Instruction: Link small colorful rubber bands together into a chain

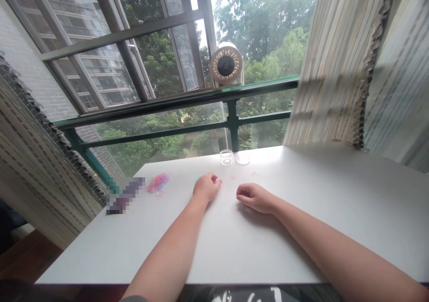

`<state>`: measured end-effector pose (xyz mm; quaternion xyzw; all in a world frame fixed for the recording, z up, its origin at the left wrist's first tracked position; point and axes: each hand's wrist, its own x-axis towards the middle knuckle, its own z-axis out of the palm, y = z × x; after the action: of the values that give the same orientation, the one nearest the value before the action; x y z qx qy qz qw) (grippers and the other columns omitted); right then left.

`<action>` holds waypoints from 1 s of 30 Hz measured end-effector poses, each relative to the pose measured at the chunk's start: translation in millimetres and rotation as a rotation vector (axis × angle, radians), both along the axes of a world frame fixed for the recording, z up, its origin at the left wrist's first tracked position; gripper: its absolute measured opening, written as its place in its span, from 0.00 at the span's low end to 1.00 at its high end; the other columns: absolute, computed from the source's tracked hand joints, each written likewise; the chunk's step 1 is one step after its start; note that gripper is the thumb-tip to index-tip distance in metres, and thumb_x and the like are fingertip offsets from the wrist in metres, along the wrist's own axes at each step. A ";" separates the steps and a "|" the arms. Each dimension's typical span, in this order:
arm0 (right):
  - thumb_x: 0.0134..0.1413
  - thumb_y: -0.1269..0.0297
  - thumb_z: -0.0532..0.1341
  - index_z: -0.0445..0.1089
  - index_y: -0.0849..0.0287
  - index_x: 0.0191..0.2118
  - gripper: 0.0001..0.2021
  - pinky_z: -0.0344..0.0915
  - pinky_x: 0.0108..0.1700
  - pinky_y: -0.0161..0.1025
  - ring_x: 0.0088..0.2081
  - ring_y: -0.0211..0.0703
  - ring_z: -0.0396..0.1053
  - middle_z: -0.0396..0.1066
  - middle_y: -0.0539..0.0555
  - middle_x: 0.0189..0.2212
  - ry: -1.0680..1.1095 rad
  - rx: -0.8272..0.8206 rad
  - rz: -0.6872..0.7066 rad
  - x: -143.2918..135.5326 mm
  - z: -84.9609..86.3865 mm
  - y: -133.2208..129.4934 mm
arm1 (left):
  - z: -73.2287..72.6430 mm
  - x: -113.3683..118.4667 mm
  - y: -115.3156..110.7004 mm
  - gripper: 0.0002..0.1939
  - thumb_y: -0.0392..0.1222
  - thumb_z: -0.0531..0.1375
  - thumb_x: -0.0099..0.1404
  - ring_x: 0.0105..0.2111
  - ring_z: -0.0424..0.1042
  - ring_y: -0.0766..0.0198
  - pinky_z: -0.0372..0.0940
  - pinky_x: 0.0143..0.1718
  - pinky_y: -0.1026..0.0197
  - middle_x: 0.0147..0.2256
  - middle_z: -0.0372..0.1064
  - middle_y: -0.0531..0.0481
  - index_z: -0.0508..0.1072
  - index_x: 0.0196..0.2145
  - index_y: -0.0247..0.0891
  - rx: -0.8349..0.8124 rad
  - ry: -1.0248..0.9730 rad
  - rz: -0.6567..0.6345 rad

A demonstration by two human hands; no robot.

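Observation:
My left hand (207, 187) rests on the white table (217, 244) with its fingers loosely curled; I see nothing held in it. A little to its right, apart from it, my right hand (255, 198) lies on its side, fingers bent in and thumb along them, with nothing showing inside. Just beyond the hands are a small pink piece (233, 176) and a small pale loop (255, 174), too faint to name surely. Left of my left hand lies a loose pile of pink, purple and blue bands (158, 182), with a few strays beside it.
A clear round container (226, 157) stands at the table's far edge, beside a clear shallow dish or lid (243, 160). A blurred-out dark item (125, 197) lies at the left edge. Beyond are a green railing (233, 123), a white fan (226, 64) and curtains (330, 69).

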<state>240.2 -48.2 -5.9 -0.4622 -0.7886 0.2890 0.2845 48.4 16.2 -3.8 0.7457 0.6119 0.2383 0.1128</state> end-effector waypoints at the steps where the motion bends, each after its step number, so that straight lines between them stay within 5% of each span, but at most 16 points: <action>1: 0.46 0.65 0.52 0.65 0.61 0.26 0.07 0.53 0.26 0.31 0.22 0.32 0.55 0.61 0.47 0.20 0.000 0.000 -0.001 -0.1 -0.2 0.2 | 0.9 -0.3 -0.4 0.15 0.50 0.56 0.54 0.33 0.68 0.64 0.59 0.34 0.64 0.35 0.71 0.49 0.69 0.36 0.40 -0.009 -0.007 0.004; 21: 0.46 0.66 0.52 0.66 0.60 0.26 0.07 0.53 0.26 0.31 0.23 0.33 0.56 0.62 0.48 0.21 0.031 0.048 -0.082 -3.7 -10.1 3.4 | 10.2 -9.8 2.5 0.13 0.39 0.49 0.59 0.38 0.68 0.64 0.59 0.38 0.65 0.35 0.72 0.51 0.72 0.34 0.41 0.098 -0.116 -0.080; 30: 0.46 0.67 0.51 0.66 0.60 0.26 0.07 0.53 0.26 0.31 0.23 0.33 0.56 0.63 0.48 0.21 0.020 0.063 -0.093 -4.1 -14.0 5.6 | 13.6 -30.0 5.2 0.13 0.43 0.50 0.57 0.38 0.69 0.64 0.61 0.41 0.64 0.36 0.72 0.55 0.72 0.35 0.45 0.187 -0.188 -0.086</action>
<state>236.1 -42.6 -19.9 -0.4861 -0.7723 0.2551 0.3198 18.4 21.4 9.9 0.7528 0.5414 0.3580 0.1095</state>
